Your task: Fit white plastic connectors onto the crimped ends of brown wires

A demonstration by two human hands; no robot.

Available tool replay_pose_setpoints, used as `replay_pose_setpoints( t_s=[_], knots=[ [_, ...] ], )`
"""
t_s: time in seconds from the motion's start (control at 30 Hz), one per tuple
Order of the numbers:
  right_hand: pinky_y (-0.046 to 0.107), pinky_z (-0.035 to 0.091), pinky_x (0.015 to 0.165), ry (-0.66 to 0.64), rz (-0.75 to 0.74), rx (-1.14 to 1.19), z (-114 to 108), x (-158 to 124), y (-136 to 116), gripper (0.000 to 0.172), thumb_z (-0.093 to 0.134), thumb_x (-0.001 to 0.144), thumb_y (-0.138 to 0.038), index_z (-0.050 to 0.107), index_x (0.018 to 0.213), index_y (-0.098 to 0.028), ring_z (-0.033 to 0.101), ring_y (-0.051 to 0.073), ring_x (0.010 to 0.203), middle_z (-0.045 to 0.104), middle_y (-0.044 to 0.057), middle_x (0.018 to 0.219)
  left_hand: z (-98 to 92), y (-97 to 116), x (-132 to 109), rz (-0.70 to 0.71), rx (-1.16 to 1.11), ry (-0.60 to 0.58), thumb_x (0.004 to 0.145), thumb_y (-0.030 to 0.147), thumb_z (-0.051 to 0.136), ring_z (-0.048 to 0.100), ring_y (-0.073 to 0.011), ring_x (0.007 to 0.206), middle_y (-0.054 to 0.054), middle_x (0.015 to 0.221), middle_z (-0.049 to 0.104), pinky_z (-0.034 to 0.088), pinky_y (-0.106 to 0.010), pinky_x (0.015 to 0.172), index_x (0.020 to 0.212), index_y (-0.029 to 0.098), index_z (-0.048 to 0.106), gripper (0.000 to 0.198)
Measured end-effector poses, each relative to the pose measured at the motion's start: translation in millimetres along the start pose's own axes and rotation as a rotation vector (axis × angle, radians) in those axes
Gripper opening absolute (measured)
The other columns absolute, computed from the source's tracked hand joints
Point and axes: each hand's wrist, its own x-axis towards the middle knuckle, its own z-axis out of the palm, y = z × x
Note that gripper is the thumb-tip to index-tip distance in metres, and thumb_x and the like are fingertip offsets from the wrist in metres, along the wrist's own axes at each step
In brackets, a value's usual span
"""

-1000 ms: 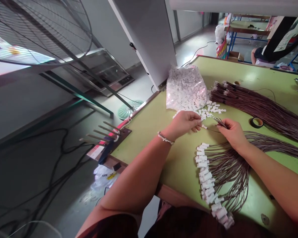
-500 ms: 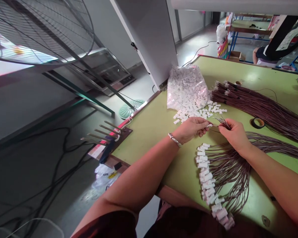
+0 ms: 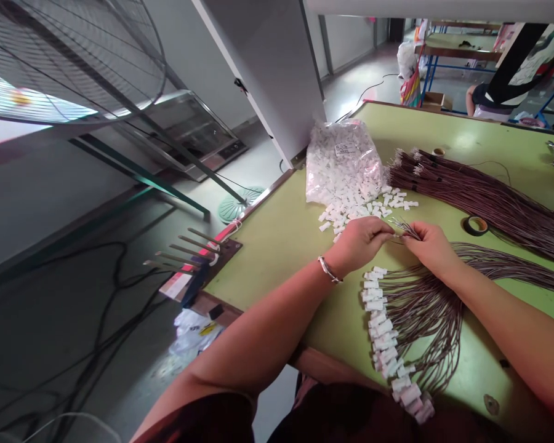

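Observation:
My left hand (image 3: 362, 243) is closed in a pinch on a small white connector (image 3: 396, 234), mostly hidden by the fingers. Right beside it, my right hand (image 3: 428, 245) is closed around a bunch of thin brown wires (image 3: 410, 229) with bare silvery ends pointing left. The fingertips of both hands nearly meet at the connector. Below them, a column of white connectors (image 3: 382, 326) fitted on brown wires (image 3: 436, 320) lies on the green table (image 3: 268, 258). Loose white connectors (image 3: 351, 215) are scattered just behind my left hand.
A clear plastic bag (image 3: 344, 160) full of white connectors stands at the back. Bundled brown wires (image 3: 480, 197) and a tape roll (image 3: 475, 226) lie to the right. Metal prongs (image 3: 184, 249) stick out at the left edge. A fan (image 3: 74, 61) stands left; a person (image 3: 493, 98) is beyond.
My left hand has turned and come closer to my right hand, so the connector is now more covered by fingers. The view has shifted slightly.

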Motion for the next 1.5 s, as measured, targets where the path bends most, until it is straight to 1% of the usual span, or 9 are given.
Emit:
replay_pose_setpoints(
  t_s=[0.1, 0.3, 0.43, 0.53, 0.73, 1.0, 1.1, 1.3, 1.5],
  knots=[
    [0.024, 0.028, 0.052, 0.032, -0.024, -0.051, 0.5, -0.6, -2.3, 0.014, 0.055, 0.064, -0.031, 0.051, 0.059, -0.018, 0.035, 0.010, 0.054, 0.041, -0.005, 0.054, -1.0, -1.4, -0.1, 0.078, 0.065, -0.026, 0.084, 0.021, 0.055, 0.061, -0.0146, 0.077, -0.007, 0.081, 0.068, 0.049, -0.029, 0.075, 0.081, 0.017, 0.070, 0.016],
    [0.023, 0.024, 0.049, -0.037, 0.006, 0.022, 0.4, 0.4, 4.8, 0.011, 0.052, 0.065, -0.027, 0.048, 0.060, -0.018, 0.031, 0.008, 0.052, 0.039, -0.005, 0.053, 6.7, 3.1, 2.5, -0.288, -0.379, -0.139, 0.081, 0.017, 0.058, 0.054, -0.0070, 0.051, 0.000, 0.059, 0.061, 0.048, -0.019, 0.053, 0.080, 0.013, 0.066, 0.009],
    [0.023, 0.025, 0.048, -0.044, 0.008, -0.020, 2.0, 0.0, 4.4, 0.017, 0.054, 0.066, -0.033, 0.048, 0.059, -0.019, 0.033, 0.009, 0.051, 0.040, -0.005, 0.052, 8.8, 8.8, 2.8, -0.333, -0.408, -0.092, 0.077, 0.011, 0.060, 0.051, -0.0047, 0.048, 0.003, 0.056, 0.059, 0.045, -0.016, 0.049, 0.076, 0.013, 0.065, 0.005],
    [0.024, 0.030, 0.051, 0.016, -0.092, -0.231, 2.0, -3.2, 0.7, 0.018, 0.054, 0.070, -0.033, 0.049, 0.060, -0.019, 0.039, 0.011, 0.052, 0.047, -0.003, 0.053, 6.9, 9.9, 3.5, -0.463, -0.486, -0.099, 0.080, 0.012, 0.059, 0.050, -0.0048, 0.043, 0.003, 0.051, 0.057, 0.043, -0.017, 0.044, 0.071, 0.012, 0.061, 0.009],
    [0.029, 0.037, 0.061, 0.092, -0.485, -0.756, -0.8, -9.2, 0.6, 0.015, 0.048, 0.080, -0.023, 0.061, 0.079, -0.017, 0.053, 0.017, 0.062, 0.064, 0.007, 0.069, 5.6, 5.4, 6.0, -0.605, -0.647, -0.078, 0.080, 0.003, 0.054, 0.046, -0.0033, 0.037, 0.003, 0.047, 0.056, 0.036, -0.016, 0.039, 0.061, 0.011, 0.056, 0.021],
    [0.030, 0.037, 0.060, 0.109, -0.610, -0.940, -4.3, -5.5, 8.2, 0.022, 0.043, 0.083, -0.020, 0.063, 0.089, -0.014, 0.054, 0.019, 0.063, 0.065, 0.009, 0.072, 3.7, 4.5, 6.0, -0.674, -0.728, -0.111, 0.082, 0.005, 0.052, 0.045, -0.0023, 0.036, 0.003, 0.047, 0.056, 0.034, -0.013, 0.036, 0.064, 0.011, 0.059, 0.021],
    [0.029, 0.036, 0.060, 0.070, -0.534, -0.832, -5.5, -3.9, 6.7, 0.021, 0.044, 0.081, -0.021, 0.062, 0.088, -0.014, 0.051, 0.018, 0.061, 0.064, 0.008, 0.072, 4.0, 0.5, 5.0, -0.644, -0.723, -0.135, 0.084, 0.011, 0.054, 0.045, -0.0022, 0.036, 0.002, 0.047, 0.056, 0.035, -0.013, 0.036, 0.063, 0.011, 0.058, 0.022],
    [0.025, 0.029, 0.051, -0.045, -0.106, -0.257, -4.3, 1.2, -0.7, 0.014, 0.049, 0.071, -0.030, 0.055, 0.066, -0.018, 0.039, 0.011, 0.051, 0.049, -0.003, 0.055, 8.5, -2.6, 3.6, -0.459, -0.647, -0.076, 0.078, 0.014, 0.063, 0.053, -0.0046, 0.046, 0.001, 0.056, 0.060, 0.045, -0.015, 0.045, 0.072, 0.011, 0.062, 0.006],
    [0.024, 0.027, 0.050, -0.007, 0.044, -0.021, 0.7, 3.1, 1.4, 0.021, 0.053, 0.066, -0.037, 0.055, 0.067, -0.017, 0.035, 0.009, 0.052, 0.045, -0.004, 0.056, 19.9, -0.5, 0.7, -0.307, -0.465, 0.051, 0.076, 0.013, 0.062, 0.054, -0.0073, 0.050, 0.002, 0.056, 0.058, 0.047, -0.020, 0.051, 0.073, 0.013, 0.061, 0.004]
  ],
)
